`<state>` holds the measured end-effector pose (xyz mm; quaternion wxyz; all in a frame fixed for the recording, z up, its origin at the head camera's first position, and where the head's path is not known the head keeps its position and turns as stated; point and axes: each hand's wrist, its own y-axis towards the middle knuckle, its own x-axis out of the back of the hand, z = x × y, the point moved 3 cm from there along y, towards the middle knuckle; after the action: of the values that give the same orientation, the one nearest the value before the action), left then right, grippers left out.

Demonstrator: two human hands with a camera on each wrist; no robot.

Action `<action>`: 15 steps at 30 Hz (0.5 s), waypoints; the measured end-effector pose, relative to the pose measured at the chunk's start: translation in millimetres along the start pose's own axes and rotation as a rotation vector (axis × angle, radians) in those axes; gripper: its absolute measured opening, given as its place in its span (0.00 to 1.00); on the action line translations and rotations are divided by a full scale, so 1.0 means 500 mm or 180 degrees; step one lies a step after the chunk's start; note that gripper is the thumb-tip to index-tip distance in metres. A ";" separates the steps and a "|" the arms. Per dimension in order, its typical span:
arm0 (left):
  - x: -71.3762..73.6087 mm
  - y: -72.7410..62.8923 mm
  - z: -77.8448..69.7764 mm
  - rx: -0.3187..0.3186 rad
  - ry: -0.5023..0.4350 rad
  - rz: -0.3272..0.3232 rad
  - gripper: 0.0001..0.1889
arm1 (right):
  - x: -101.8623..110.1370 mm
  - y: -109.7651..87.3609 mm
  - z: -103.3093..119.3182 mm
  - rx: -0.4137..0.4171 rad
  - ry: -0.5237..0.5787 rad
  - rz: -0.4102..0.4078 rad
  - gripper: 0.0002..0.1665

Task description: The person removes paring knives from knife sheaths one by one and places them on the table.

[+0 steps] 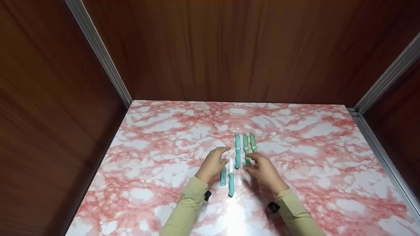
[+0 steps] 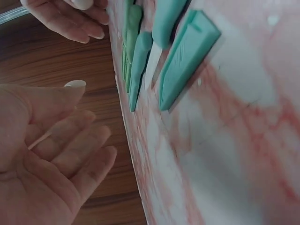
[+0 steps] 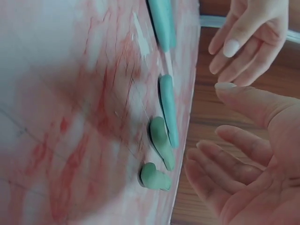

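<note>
An unsheathed knife with a teal handle and a white blade lies on the table, blade pointing away from me. Just left of it is its loose teal sheath. Farther forward a sheathed teal knife lies beside two sheathed green knives. My left hand hovers by the sheath and blade, its fingers relaxed and holding nothing, as the left wrist view confirms. Over the handle ends of the green knives is my right hand, partly hiding them. Its fingers are loosely spread and hold nothing.
The tabletop has a red and white marbled pattern. Dark wooden panels rise behind it and on both sides, with metal strips at the corners. Bright glare falls on the table near me.
</note>
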<state>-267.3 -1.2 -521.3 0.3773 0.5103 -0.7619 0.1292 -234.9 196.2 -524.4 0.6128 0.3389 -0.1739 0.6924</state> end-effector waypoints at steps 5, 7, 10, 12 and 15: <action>-0.005 0.022 0.006 -0.0187 0.0223 0.0077 0.26 | -0.003 0.006 0.007 0.0218 -0.0257 0.0089 0.32; -0.008 0.030 0.009 -0.0228 0.0295 0.0116 0.26 | -0.008 0.007 0.010 0.0277 -0.0364 0.0175 0.33; -0.013 0.044 0.012 -0.0252 0.0375 0.0165 0.27 | -0.016 0.008 0.013 0.0364 -0.0528 0.0276 0.36; -0.016 0.053 0.013 -0.0278 0.0440 0.0187 0.28 | -0.023 0.010 0.014 0.0409 -0.0639 0.0354 0.37; -0.019 0.068 0.015 -0.0354 0.0576 0.0178 0.27 | -0.032 0.015 0.012 0.0492 -0.0775 0.0449 0.37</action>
<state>-298.5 16.2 -526.7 0.4685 0.4534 -0.7447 0.1428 -240.0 179.1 -529.9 0.5092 0.4534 -0.2165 0.6988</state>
